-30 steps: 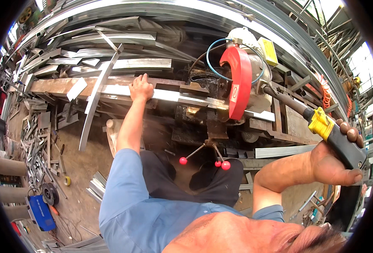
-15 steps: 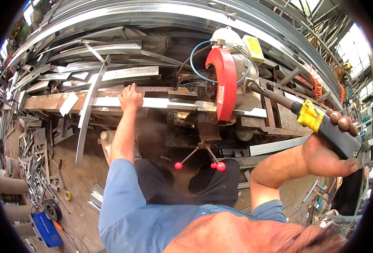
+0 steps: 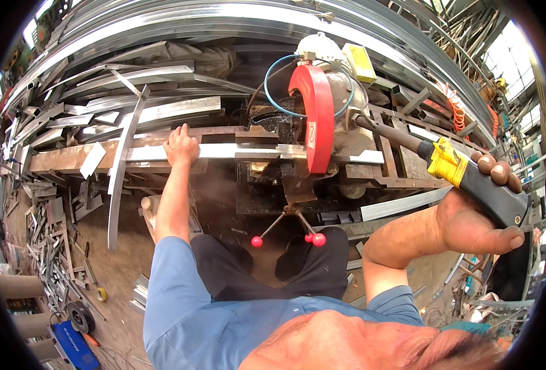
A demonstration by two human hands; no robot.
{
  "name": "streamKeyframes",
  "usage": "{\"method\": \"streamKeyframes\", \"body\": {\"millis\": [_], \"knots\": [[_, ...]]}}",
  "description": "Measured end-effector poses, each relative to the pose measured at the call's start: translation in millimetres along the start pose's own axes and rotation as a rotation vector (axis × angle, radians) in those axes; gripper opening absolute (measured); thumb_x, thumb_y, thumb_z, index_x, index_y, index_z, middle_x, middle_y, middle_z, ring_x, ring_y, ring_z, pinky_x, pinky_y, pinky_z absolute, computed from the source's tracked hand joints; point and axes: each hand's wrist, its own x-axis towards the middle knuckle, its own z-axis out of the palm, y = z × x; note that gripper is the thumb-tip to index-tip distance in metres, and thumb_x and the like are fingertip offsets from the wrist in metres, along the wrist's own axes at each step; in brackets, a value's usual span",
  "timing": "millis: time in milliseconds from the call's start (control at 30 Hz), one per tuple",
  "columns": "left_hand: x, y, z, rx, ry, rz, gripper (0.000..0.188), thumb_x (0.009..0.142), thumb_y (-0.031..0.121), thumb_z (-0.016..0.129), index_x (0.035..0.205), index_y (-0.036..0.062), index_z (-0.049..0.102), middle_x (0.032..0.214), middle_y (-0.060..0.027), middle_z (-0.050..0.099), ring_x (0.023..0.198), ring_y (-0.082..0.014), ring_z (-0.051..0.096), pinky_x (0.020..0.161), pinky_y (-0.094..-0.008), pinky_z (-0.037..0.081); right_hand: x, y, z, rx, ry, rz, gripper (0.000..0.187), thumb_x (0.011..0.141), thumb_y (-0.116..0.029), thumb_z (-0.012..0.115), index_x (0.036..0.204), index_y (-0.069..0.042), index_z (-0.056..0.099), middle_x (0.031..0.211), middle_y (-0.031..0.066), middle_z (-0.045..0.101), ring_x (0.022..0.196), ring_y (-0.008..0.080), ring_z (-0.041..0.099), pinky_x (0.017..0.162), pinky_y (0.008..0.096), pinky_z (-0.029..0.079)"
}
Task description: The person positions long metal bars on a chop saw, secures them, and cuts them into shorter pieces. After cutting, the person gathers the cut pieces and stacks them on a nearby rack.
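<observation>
A bright metal bar (image 3: pixel 214 152) lies sideways across a cut-off saw with a red blade guard (image 3: pixel 320 120). My left hand (image 3: pixel 182 147) is closed over the bar left of the saw, with its fingertips on the far side. My right hand (image 3: pixel 479 213) is wrapped round the saw's black handle (image 3: pixel 495 198), which has yellow wrapping (image 3: pixel 447 162) near its metal arm. The guard comes down over the bar, whose short right end (image 3: pixel 367 157) sticks out past it. The guard hides the blade's meeting point with the bar.
Cut metal strips (image 3: pixel 156 112) are heaped behind the bar, and a long strip (image 3: pixel 124 163) hangs over the rusty beam at left. Red-knobbed clamp levers (image 3: pixel 318 239) point towards my knees. Scraps litter the left floor near a blue machine (image 3: pixel 74 345). A coiled orange hose (image 3: pixel 455 108) hangs behind right.
The view has shifted slightly, so the saw and bar appear a little further left. Both hands keep their places on the bar and the handle.
</observation>
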Motion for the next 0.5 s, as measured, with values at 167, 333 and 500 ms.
{"method": "streamKeyframes", "body": {"millis": [167, 333, 500], "knots": [[2.1, -3.1, 4.7, -0.006, 0.017, 0.013, 0.057, 0.088, 0.027, 0.046, 0.145, 0.0165, 0.045, 0.149, -0.0057, 0.046, 0.139, -0.0208, 0.039, 0.112, -0.0462, 0.028, -0.5, 0.3, -0.4, -0.006, 0.0, -0.019, 0.087, 0.077, -0.08, 0.055, 0.103, 0.003, 0.063, 0.088, 0.0151, 0.064, 0.081, 0.0299, 0.062, 0.077, 0.0422, 0.051], [4.2, -2.9, 8.6, 0.011, 0.017, 0.003, 0.056, 0.089, 0.029, 0.046, 0.145, 0.0189, 0.045, 0.149, -0.0048, 0.046, 0.139, -0.0198, 0.038, 0.112, -0.046, 0.028, 1.5, -1.1, -1.5, -0.008, -0.033, -0.027, 0.086, 0.078, -0.079, 0.054, 0.1, 0.003, 0.064, 0.085, 0.0145, 0.063, 0.078, 0.03, 0.062, 0.074, 0.0411, 0.051], [5.9, -6.3, 15.1, 0.037, 0.013, 0.004, 0.056, 0.09, 0.03, 0.046, 0.144, 0.0206, 0.045, 0.149, -0.0036, 0.045, 0.139, -0.0202, 0.038, 0.112, -0.0487, 0.03, 0.1, -2.6, -0.7, -0.011, -0.028, -0.043, 0.085, 0.079, -0.08, 0.053, 0.097, 0.002, 0.065, 0.085, 0.0135, 0.062, 0.076, 0.0298, 0.063, 0.07, 0.0427, 0.052]]}}
